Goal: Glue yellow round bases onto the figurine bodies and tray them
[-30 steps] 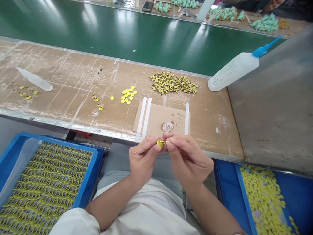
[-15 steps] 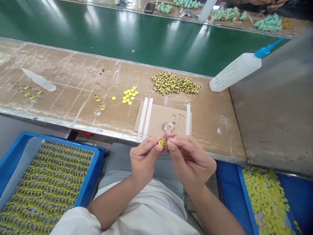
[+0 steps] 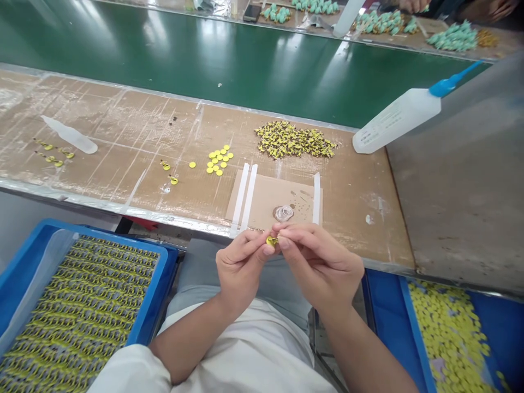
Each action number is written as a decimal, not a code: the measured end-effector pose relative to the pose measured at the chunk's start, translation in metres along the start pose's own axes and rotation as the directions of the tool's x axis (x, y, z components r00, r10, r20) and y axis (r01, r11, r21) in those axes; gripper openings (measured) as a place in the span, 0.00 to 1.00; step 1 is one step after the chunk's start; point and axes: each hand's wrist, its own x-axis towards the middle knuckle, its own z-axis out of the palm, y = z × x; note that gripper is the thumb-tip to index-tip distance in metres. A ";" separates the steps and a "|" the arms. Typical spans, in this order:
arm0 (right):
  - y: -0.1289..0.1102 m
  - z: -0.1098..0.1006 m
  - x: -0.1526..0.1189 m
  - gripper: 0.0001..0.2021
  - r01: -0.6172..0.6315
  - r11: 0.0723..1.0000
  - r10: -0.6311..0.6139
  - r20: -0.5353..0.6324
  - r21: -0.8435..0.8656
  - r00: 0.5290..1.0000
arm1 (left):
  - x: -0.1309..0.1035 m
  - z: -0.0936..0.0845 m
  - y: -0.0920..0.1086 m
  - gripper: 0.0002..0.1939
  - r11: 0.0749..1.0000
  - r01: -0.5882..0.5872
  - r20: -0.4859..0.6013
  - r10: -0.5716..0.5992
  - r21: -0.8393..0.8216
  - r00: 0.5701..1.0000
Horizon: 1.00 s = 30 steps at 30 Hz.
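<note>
Between finger and thumb, my left hand [image 3: 242, 265] pinches a small yellow disc [image 3: 270, 240] over the table's front edge. My right hand [image 3: 321, 265] has its fingertips closed on a tiny dark and yellow piece against the disc, mostly hidden by the fingers. Just beyond the hands, a clear blob [image 3: 284, 213] sits on a taped cardboard sheet [image 3: 266, 191]. Yellow discs [image 3: 220, 158] lie left of the sheet, and a pile of small yellow and black pieces [image 3: 292, 140] lies behind it. Two discs with dark pieces on them [image 3: 174, 179] rest farther left.
A white bottle with a blue nozzle [image 3: 397, 120] leans at the right by a metal panel [image 3: 462, 174]. Blue trays stand below the table, left [image 3: 153, 289] and right [image 3: 413, 327]. Beyond the green belt [image 3: 184, 60] are turquoise pieces [image 3: 454, 37] and another person's hand [image 3: 414, 5].
The right fingertips have moved slightly left, closer to the disc, covering more of the small piece. Across the belt, the other person's hands have moved apart.
</note>
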 end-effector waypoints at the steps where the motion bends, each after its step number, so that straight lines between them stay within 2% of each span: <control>1: -0.001 -0.002 0.002 0.12 -0.029 0.999 0.029 0.025 0.022 0.999 | 0.001 -0.001 0.001 0.11 1.000 -0.006 0.000 0.006 0.004 1.000; 4: -0.005 -0.007 0.011 0.11 -0.146 0.983 0.132 0.121 0.112 0.984 | 0.004 -0.003 0.004 0.11 1.000 -0.021 0.018 0.021 0.012 1.000; 10: -0.012 -0.014 0.024 0.07 -0.341 0.914 0.276 0.281 0.218 0.919 | 0.008 -0.009 0.008 0.10 0.998 -0.049 0.039 0.048 0.025 0.998; 16: -0.012 -0.014 0.028 0.07 -0.419 0.868 0.325 0.332 0.266 0.885 | 0.011 -0.012 0.009 0.10 0.989 -0.144 0.088 0.140 0.042 0.986; 19: -0.014 -0.015 0.029 0.07 -0.447 0.853 0.348 0.343 0.271 0.872 | 0.014 -0.010 0.011 0.12 0.971 -0.235 0.115 0.228 0.051 0.967; 25: -0.015 -0.019 0.034 0.06 -0.376 0.893 0.245 0.432 0.249 0.868 | 0.022 -0.010 0.017 0.21 0.881 -0.467 0.249 0.438 0.071 0.864; 30: -0.015 -0.022 0.034 0.07 -0.257 0.933 0.116 0.466 0.251 0.877 | 0.026 -0.015 0.024 0.27 0.744 -0.664 0.367 0.598 0.074 0.712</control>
